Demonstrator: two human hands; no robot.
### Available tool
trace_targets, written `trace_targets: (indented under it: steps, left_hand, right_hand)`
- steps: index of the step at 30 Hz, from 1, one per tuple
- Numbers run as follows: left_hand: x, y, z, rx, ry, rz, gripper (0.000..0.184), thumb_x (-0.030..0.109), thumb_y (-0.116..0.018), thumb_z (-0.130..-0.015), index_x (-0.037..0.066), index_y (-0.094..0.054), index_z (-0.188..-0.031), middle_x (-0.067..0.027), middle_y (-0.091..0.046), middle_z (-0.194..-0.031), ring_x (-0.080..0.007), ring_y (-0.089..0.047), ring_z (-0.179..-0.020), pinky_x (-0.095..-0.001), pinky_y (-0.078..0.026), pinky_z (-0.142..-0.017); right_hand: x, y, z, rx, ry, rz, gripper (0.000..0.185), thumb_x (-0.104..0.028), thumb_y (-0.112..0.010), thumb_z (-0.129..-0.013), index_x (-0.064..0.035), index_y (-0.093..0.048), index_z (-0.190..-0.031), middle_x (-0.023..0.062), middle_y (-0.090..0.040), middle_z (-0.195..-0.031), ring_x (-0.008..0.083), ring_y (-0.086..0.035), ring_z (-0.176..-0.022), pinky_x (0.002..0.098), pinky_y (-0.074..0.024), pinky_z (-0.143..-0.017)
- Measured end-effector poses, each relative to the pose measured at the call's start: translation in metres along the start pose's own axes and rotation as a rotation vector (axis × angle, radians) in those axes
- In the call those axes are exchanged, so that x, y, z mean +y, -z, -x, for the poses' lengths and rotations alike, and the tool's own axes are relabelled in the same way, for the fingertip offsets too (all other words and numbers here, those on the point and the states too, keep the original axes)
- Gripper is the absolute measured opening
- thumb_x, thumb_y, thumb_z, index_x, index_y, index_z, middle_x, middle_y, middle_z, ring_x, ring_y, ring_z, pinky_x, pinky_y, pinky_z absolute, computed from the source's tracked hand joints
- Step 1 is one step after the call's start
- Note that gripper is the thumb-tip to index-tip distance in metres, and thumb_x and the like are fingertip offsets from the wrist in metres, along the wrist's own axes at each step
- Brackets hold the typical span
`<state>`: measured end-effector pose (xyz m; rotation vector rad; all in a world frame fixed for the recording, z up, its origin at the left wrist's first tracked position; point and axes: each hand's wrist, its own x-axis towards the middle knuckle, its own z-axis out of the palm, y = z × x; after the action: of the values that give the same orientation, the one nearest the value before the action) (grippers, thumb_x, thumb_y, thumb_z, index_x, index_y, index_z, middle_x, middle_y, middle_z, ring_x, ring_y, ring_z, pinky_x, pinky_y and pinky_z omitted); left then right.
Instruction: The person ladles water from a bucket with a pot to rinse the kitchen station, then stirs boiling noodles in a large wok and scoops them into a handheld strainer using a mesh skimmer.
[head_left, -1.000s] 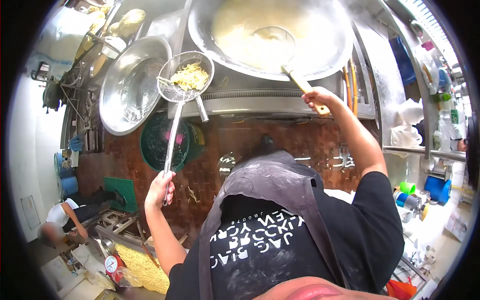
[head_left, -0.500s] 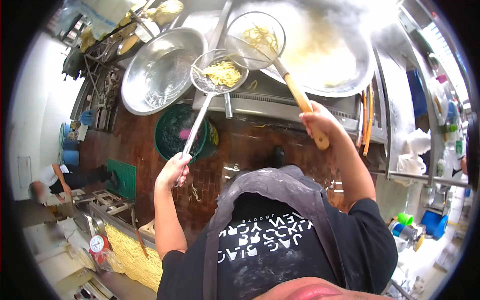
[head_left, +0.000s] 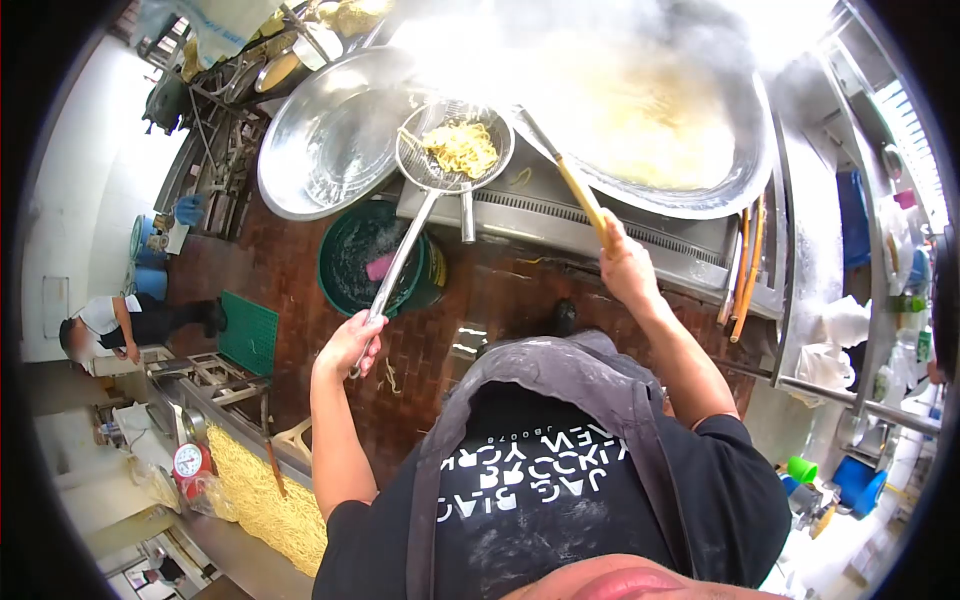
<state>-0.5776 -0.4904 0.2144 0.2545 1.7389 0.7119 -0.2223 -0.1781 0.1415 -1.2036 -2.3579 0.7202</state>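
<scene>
My left hand (head_left: 347,345) is closed around the long metal handle of a wire strainer (head_left: 414,228). Yellow noodles (head_left: 463,150) lie in its basket, which is over the stove edge beside the large metal basin (head_left: 330,135). My right hand (head_left: 626,262) grips the wooden handle of a second strainer (head_left: 577,190). That strainer's head is lost in steam and glare near the left rim of a big steaming pan (head_left: 690,205) of pale, foamy liquid.
Below the stove (head_left: 640,225) stands a green bucket (head_left: 335,265) of water with a pink object in it. Wooden sticks (head_left: 747,270) lean at the stove's right. A person (head_left: 120,320) is at far left, near a table of noodles (head_left: 265,510) and a red scale (head_left: 190,462).
The wooden-handled strainer has moved up and away from the noodle strainer, its head now hidden in steam. My right hand has shifted slightly up. My left hand still holds the noodle-filled strainer.
</scene>
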Motion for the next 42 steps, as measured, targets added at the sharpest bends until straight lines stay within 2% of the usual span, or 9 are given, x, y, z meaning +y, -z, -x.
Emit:
trace_targets:
  steps: [4, 7, 10, 16, 22, 28, 32, 36, 42]
  left_hand:
    - [-0.003, -0.008, -0.005, 0.042, 0.03, 0.002, 0.027, 0.031, -0.054, -0.099, 0.009, -0.053, -0.115, 0.0012, -0.049, -0.065, -0.0085, -0.045, -0.043, -0.0258, -0.038, -0.037]
    - [0.003, -0.021, -0.006, 0.077, 0.039, 0.019, 0.027, 0.03, -0.054, -0.099, 0.009, -0.053, -0.116, 0.0013, -0.05, -0.066, -0.008, -0.045, -0.043, -0.0251, -0.038, -0.037]
    - [0.008, -0.033, -0.002, 0.116, 0.063, 0.066, 0.029, 0.029, -0.053, -0.099, 0.009, -0.053, -0.121, 0.0006, -0.049, -0.066, -0.0077, -0.043, -0.043, -0.0249, -0.037, -0.037]
    - [0.013, -0.051, -0.003, 0.119, 0.141, 0.15, 0.029, 0.027, -0.049, -0.101, 0.009, -0.049, -0.124, -0.0013, -0.048, -0.066, -0.0095, -0.042, -0.043, -0.0261, -0.037, -0.037]
    - [0.025, -0.062, -0.001, 0.133, 0.211, 0.206, 0.026, 0.025, -0.049, -0.102, 0.01, -0.049, -0.124, -0.0016, -0.048, -0.065, -0.0103, -0.042, -0.043, -0.027, -0.038, -0.039]
    - [0.038, -0.069, 0.001, 0.131, 0.237, 0.228, 0.025, 0.024, -0.047, -0.103, 0.01, -0.049, -0.123, -0.0023, -0.047, -0.065, -0.011, -0.042, -0.043, -0.0275, -0.037, -0.038]
    - [0.03, -0.065, -0.001, 0.109, 0.233, 0.244, 0.025, 0.024, -0.047, -0.103, 0.009, -0.049, -0.123, -0.0025, -0.047, -0.065, -0.0111, -0.042, -0.042, -0.0275, -0.037, -0.038]
    - [0.032, -0.062, 0.0, 0.078, 0.208, 0.237, 0.026, 0.025, -0.047, -0.103, 0.009, -0.048, -0.123, -0.0027, -0.047, -0.065, -0.0113, -0.042, -0.042, -0.0278, -0.037, -0.038]
    - [0.022, -0.048, -0.001, 0.021, 0.137, 0.192, 0.027, 0.027, -0.048, -0.103, 0.009, -0.048, -0.122, -0.0027, -0.047, -0.065, -0.0118, -0.043, -0.041, -0.0285, -0.039, -0.037]
  right_hand:
    - [0.077, 0.031, -0.032, -0.002, -0.303, -0.336, 0.051, -0.014, -0.063, -0.09, -0.0081, -0.046, -0.138, 0.022, -0.069, -0.094, 0.0394, -0.068, -0.087, 0.0461, -0.0538, -0.077]
    - [0.111, 0.09, -0.071, 0.047, -0.538, -0.08, 0.054, -0.027, -0.058, -0.096, -0.0054, -0.042, -0.143, 0.0255, -0.069, -0.096, 0.0391, -0.069, -0.089, 0.0447, -0.0544, -0.078]
    - [0.199, 0.124, -0.116, 0.267, -0.403, 0.172, 0.055, -0.032, -0.055, -0.097, -0.0024, -0.041, -0.141, 0.0307, -0.067, -0.094, 0.047, -0.066, -0.09, 0.0513, -0.053, -0.079]
    - [0.271, 0.184, -0.234, 0.188, -0.771, 0.214, 0.039, -0.01, -0.047, -0.091, 0.0023, -0.039, -0.127, 0.0308, -0.067, -0.1, 0.0433, -0.067, -0.096, 0.0513, -0.0538, -0.08]
    - [0.394, 0.143, -0.35, -0.044, -0.966, 0.071, 0.024, -0.015, -0.05, -0.088, -0.0012, -0.057, -0.107, 0.0172, -0.071, -0.091, 0.0298, -0.069, -0.087, 0.0415, -0.0549, -0.071]
    - [0.413, 0.098, -0.436, -1.145, 0.101, 1.152, 0.018, -0.031, -0.07, -0.072, -0.0137, -0.065, -0.07, 0.0007, -0.065, -0.068, 0.0192, -0.062, -0.066, 0.0299, -0.0515, -0.064]
    - [0.347, 0.075, -0.434, -0.766, -0.88, 0.198, 0.011, -0.008, -0.053, -0.081, -0.0016, -0.059, -0.074, 0.0104, -0.062, -0.069, 0.0202, -0.056, -0.057, 0.0365, -0.0466, -0.055]
    - [0.274, 0.07, -0.385, -0.572, -0.686, 0.148, 0.018, -0.006, -0.055, -0.074, 0.0029, -0.068, -0.084, 0.0146, -0.069, -0.072, 0.0222, -0.067, -0.06, 0.04, -0.0556, -0.057]
    - [0.237, 0.04, -0.286, -0.573, -0.572, -0.347, 0.014, -0.011, -0.067, -0.072, 0.0014, -0.061, -0.07, 0.0084, -0.059, -0.057, 0.0199, -0.058, -0.047, 0.0348, -0.0481, -0.043]
